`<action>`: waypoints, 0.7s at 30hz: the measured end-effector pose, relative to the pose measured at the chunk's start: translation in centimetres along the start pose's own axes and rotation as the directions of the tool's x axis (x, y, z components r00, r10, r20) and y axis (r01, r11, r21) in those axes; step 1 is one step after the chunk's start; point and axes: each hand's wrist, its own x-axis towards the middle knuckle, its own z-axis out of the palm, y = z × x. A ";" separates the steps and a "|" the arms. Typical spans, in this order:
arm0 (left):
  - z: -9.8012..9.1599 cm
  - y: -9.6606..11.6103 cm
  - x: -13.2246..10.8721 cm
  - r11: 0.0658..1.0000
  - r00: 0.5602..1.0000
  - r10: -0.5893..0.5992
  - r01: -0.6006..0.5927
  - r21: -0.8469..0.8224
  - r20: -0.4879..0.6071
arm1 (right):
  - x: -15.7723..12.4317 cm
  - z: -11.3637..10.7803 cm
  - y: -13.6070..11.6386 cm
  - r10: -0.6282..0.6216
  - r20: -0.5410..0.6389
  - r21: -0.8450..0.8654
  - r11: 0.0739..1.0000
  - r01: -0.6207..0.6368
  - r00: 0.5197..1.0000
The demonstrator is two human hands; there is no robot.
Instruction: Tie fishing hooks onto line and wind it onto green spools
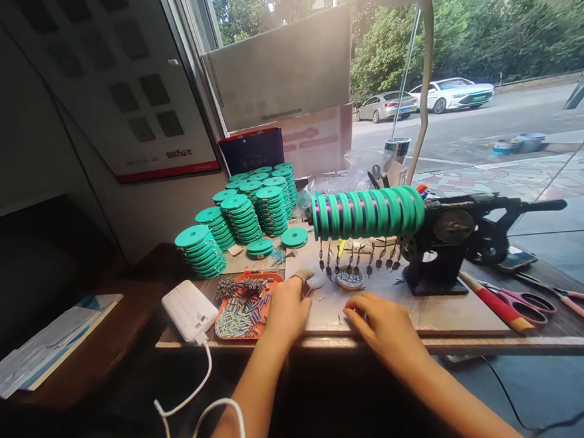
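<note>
Near the table's front edge, my left hand (289,309) reaches in beside the orange tray (277,277), a tan wrap around one finger. Its thumb and fingers are drawn together by a small white round piece (316,280); what they pinch is too small to make out. My right hand (381,318) rests low over the board (413,314), fingers curled and tips close together, with a tiny dark piece (340,319) just left of them. Beyond the hands stands a small bowl of silvery beads (350,278). Short metal pieces (239,316) fill the tray.
A black hand-cranked winder (452,228) carries a row of teal spools (366,214) with small weights (370,267) dangling. Stacked teal spools (242,219) stand back left. A white power bank (189,311) lies left; scissors (522,303) and pink-handled pliers (577,299) lie right.
</note>
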 end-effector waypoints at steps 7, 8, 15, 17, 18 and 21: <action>1.3 1.7 1.2 0.972 0.994 -0.086 0.068 -0.224 -0.074 | -0.2 0.1 0.3 -0.043 -0.041 -0.053 0.998 0.041 0.998; 1.6 1.8 1.4 0.958 0.992 -0.106 0.083 -0.276 -0.067 | -0.2 0.1 0.3 -0.050 -0.048 -0.062 0.997 0.047 0.998; 1.3 2.7 -2.6 0.719 0.960 -0.249 0.270 -0.641 0.125 | -0.2 -0.1 0.4 -0.086 -0.063 -0.094 0.992 0.079 0.994; 1.2 2.8 -5.4 0.610 0.934 -0.287 0.350 -0.711 0.214 | -0.2 -0.1 0.6 -0.098 -0.068 -0.099 0.991 0.091 0.993; 1.3 2.7 -6.9 0.433 0.891 -0.324 0.437 -0.788 0.317 | -0.2 -0.1 0.7 -0.106 -0.071 -0.100 0.990 0.099 0.992; 2.1 1.3 -10.8 0.201 0.809 -0.352 0.556 -0.806 0.471 | -0.7 -0.4 0.6 -0.131 -0.089 -0.105 0.987 0.121 0.987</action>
